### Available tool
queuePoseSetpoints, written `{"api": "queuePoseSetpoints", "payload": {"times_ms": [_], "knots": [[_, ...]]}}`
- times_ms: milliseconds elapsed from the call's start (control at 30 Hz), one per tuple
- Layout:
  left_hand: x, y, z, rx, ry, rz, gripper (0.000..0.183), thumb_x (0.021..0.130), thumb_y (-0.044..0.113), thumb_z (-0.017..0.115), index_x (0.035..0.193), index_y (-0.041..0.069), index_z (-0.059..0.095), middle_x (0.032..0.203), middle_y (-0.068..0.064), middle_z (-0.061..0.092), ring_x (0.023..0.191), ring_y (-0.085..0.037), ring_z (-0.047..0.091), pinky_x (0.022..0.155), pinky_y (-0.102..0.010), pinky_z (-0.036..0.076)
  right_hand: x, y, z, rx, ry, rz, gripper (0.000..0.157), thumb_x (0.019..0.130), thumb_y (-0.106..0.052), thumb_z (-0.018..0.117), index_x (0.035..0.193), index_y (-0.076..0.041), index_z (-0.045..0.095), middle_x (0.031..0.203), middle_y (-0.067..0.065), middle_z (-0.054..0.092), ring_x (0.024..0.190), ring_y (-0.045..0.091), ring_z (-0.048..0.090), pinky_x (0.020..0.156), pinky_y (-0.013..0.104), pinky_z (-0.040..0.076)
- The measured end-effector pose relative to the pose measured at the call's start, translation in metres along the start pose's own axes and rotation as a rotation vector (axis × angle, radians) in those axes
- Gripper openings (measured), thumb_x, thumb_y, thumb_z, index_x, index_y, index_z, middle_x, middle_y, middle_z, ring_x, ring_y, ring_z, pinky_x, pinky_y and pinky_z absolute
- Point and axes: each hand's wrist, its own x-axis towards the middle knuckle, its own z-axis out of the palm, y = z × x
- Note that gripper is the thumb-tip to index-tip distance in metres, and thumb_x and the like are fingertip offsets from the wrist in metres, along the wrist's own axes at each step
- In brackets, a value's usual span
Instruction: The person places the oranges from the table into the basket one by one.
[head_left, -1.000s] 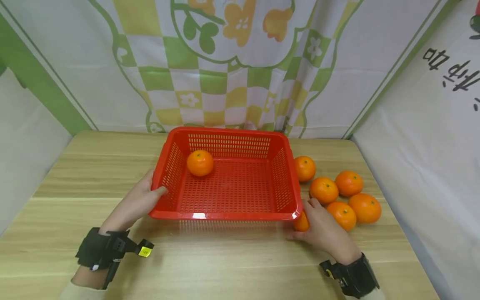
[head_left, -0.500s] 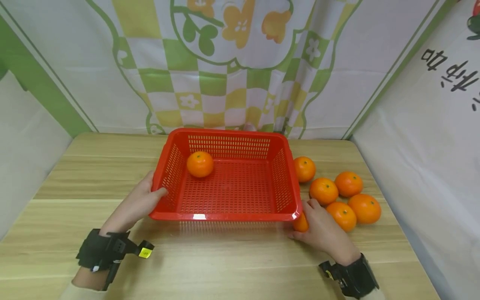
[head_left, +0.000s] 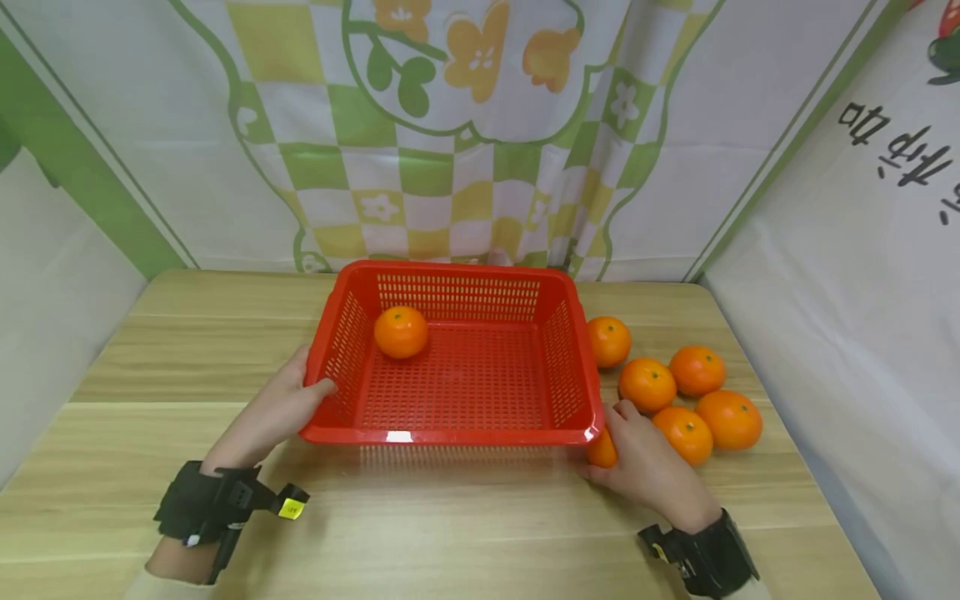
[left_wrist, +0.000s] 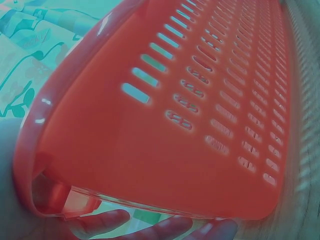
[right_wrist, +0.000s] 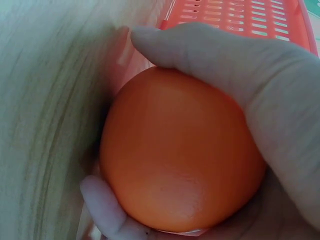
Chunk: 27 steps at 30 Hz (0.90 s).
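A red plastic basket (head_left: 457, 435) with slotted walls stands in the middle of the wooden table. My left hand (head_left: 281, 408) grips its left rim, thumb over the edge; in the left wrist view the fingers (left_wrist: 165, 229) lie along the outside of the end wall. One orange mandarin (head_left: 401, 332) lies inside, toward the back left. Beside the basket's front right corner, my right hand (head_left: 648, 458) holds another mandarin (right_wrist: 180, 155). The right wrist view shows thumb and fingers wrapped around this fruit, low beside the table surface.
Several more mandarins (head_left: 697, 371) sit on the table (head_left: 450, 533) right of the basket, close around the right hand. One mandarin (head_left: 609, 342) lies against the basket's right wall. A patterned curtain (head_left: 465, 167) hangs behind the table's back edge, and white cloth (head_left: 847, 292) borders the right side.
The whole head view has shifted very slightly. Both hands, the basket and the mandarins keep their places relative to one another.
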Motion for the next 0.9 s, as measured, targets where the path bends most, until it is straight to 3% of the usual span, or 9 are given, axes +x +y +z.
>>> {"api": "queuePoseSetpoints", "payload": {"times_ms": [467, 667, 900], "knots": [[-0.0005, 0.0007, 0.0008, 0.000, 0.003, -0.010, 0.068, 0.107, 0.012, 0.044, 0.166, 0.008, 0.012, 0.139, -0.029, 0.062, 0.099, -0.028, 0.076, 0.083, -0.042, 0.065, -0.0037, 0.0001, -0.0011, -0.019, 0.026, -0.069, 0.078, 0.075, -0.036, 0.094, 0.140, -0.012, 0.059, 0.112, 0.004, 0.065, 0.093, 0.016, 0.059, 0.082, 0.037, 0.055], [-0.0002, 0.0005, 0.0005, 0.003, 0.001, -0.017, 0.068, 0.107, 0.012, 0.044, 0.167, 0.008, 0.011, 0.139, -0.028, 0.062, 0.099, -0.027, 0.076, 0.084, -0.042, 0.065, -0.0037, 0.0009, -0.0004, -0.027, 0.019, -0.062, 0.083, 0.074, -0.035, 0.094, 0.143, -0.011, 0.057, 0.111, 0.004, 0.064, 0.091, 0.016, 0.058, 0.081, 0.036, 0.056], [0.0004, -0.0010, -0.0001, 0.011, -0.004, -0.012, 0.067, 0.107, 0.012, 0.044, 0.166, 0.008, 0.013, 0.140, -0.027, 0.061, 0.102, -0.027, 0.075, 0.085, -0.040, 0.064, -0.0041, -0.0005, -0.0032, -0.027, -0.008, -0.037, 0.078, 0.073, -0.034, 0.094, 0.139, -0.010, 0.060, 0.110, 0.004, 0.063, 0.090, 0.016, 0.058, 0.081, 0.036, 0.056]]}}
